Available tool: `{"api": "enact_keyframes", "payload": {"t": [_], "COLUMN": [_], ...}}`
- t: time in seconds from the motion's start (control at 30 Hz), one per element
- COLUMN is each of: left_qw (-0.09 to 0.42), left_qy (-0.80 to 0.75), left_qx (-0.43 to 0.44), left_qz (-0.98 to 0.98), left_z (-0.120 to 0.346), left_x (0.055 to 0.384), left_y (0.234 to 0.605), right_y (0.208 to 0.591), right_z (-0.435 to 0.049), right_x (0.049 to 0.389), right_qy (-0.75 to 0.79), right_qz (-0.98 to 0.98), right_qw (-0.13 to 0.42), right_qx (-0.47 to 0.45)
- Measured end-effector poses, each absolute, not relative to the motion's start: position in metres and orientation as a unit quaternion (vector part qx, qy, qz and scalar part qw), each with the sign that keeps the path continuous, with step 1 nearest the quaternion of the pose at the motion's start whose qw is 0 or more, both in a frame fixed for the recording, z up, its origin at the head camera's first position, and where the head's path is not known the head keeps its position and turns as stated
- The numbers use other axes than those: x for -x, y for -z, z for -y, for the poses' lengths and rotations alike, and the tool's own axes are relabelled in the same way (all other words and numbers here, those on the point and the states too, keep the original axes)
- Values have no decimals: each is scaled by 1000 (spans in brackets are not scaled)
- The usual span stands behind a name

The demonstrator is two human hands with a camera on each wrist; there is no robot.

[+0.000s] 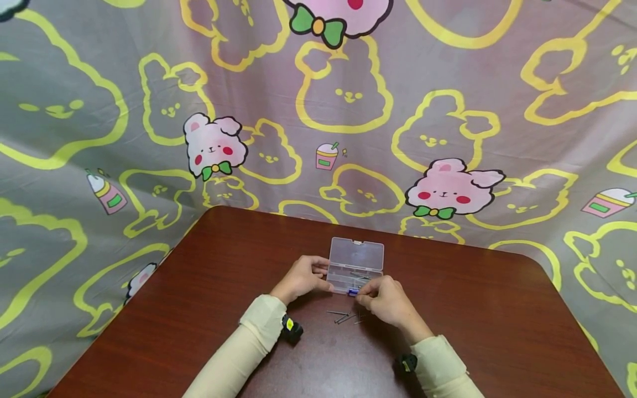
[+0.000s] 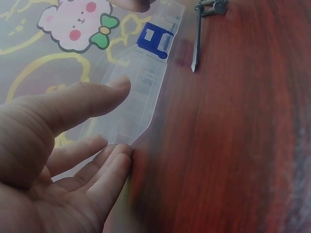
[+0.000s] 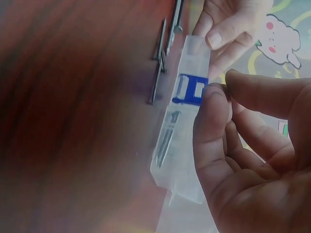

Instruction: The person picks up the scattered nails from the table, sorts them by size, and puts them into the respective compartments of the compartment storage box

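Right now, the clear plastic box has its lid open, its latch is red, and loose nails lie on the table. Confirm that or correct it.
One correction: the latch is blue, not red, as the right wrist view shows. The clear plastic box does have its lid open, and loose nails lie on the table.

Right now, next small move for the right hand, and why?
Probably reach for one of the loose nails: they lie on the table in front of the box, its lid is open, other nails are inside, and the left hand touches the box's end. I can't tell if the right hand holds one.
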State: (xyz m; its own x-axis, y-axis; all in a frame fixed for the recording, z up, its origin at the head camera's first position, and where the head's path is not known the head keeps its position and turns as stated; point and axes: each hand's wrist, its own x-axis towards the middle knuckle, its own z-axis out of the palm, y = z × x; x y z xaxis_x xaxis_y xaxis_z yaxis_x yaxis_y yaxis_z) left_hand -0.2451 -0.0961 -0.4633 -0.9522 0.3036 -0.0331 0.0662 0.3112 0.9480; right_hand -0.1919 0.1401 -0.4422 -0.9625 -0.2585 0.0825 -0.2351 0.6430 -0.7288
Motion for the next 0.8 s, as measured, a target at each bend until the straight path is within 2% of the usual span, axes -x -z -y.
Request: {"api": "enact_keyframes", "payload": {"t": [0.43,0.8], "left_qw": [107,108], "left_qy": [-580,-575], "left_qx": [-114,-112], "left_qz": [-800,-803], "left_z": [95,95], "left_x": [247,246], "left_y": [466,465], "right_y": [446,453], "right_z": [-130,-122], "right_x": [186,181], "right_qy": [364,352], "right_qz": [-909,-907], "right_qw": [-19,-3], "right_qx": [202,231]}}
